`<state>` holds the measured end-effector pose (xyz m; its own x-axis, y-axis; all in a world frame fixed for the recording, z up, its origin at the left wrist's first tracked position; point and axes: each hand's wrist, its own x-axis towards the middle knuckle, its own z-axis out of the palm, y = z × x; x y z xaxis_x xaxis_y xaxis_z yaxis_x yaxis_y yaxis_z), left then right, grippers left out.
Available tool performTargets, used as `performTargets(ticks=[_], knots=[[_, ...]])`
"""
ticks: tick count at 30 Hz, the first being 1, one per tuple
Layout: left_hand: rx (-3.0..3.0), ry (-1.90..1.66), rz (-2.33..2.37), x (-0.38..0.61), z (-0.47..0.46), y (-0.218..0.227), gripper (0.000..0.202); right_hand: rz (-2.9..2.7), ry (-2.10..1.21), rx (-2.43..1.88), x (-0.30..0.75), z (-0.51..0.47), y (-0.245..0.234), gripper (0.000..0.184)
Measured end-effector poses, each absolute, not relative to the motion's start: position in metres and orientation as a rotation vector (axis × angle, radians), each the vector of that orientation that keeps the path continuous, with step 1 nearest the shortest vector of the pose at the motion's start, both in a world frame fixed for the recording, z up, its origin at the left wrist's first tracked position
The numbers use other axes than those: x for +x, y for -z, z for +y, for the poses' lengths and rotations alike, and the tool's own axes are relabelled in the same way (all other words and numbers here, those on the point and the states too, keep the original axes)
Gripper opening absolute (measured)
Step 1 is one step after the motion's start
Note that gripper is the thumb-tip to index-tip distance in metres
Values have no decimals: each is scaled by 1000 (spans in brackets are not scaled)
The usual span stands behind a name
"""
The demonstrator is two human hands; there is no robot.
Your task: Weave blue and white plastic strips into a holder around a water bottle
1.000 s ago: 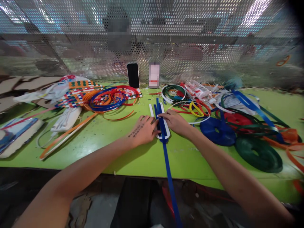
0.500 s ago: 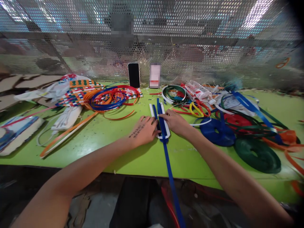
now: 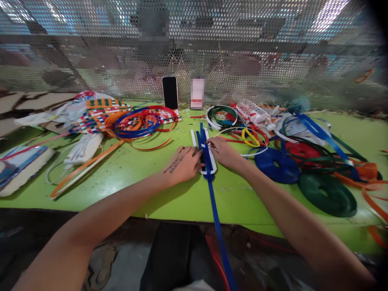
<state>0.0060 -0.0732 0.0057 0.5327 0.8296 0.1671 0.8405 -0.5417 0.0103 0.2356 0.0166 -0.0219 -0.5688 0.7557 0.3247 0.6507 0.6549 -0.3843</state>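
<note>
Head view shows the blue strips (image 3: 207, 162) lying with the bent white strip (image 3: 214, 165) at the middle of the worktop (image 3: 169, 206), and their long tail (image 3: 216, 214) drops over its near edge. Your right hand (image 3: 226, 153) has just drawn its index fingertip back from across the blue to the right side, so the crossing is, I judge, easier for you to see. Its fingers are half curled; whether they pinch, I cannot tell. Your left hand (image 3: 185, 163) stays on the left side with bent fingers touching the strips; its grip is also partly hidden. Toward the worktop's right edge lie a blue coil (image 3: 289, 173) and a green coil (image 3: 336, 204); toward the far left corner, a woven sheet (image 3: 100, 115). At the far edge, two phones (image 3: 170, 93) stand before perforated metal mesh (image 3: 106, 60).
</note>
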Motion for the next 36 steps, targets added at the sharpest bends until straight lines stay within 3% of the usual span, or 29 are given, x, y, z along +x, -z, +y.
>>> performTargets(ticks=[4,9,13,21,29,32,34,36], knots=[[-2758,322,-1546,5,-72,-6,54,-2345,-430,-1119,238,20,23,20],[-2782,361,-1549,5,-70,-4,53,-2295,-523,-1101,241,21,20,23],[-2775,385,-1543,4,-70,-3,51,-2181,-505,-1254,246,26,21,10],[-2734,348,-1576,2,-69,-4,57,-2028,-498,-1513,248,27,22,33],[-2735,363,-1507,2,-68,-4,48,-2054,-537,-1404,242,19,0,18],[-2735,333,-1506,1,-68,-4,49,-2007,-349,-1587,269,14,-28,15],[-2736,313,-1517,1,-67,-3,50,-1844,-44,-1797,296,8,-48,23],[-2740,327,-1521,1,-67,-2,49,-1748,137,-1977,326,4,-64,53]])
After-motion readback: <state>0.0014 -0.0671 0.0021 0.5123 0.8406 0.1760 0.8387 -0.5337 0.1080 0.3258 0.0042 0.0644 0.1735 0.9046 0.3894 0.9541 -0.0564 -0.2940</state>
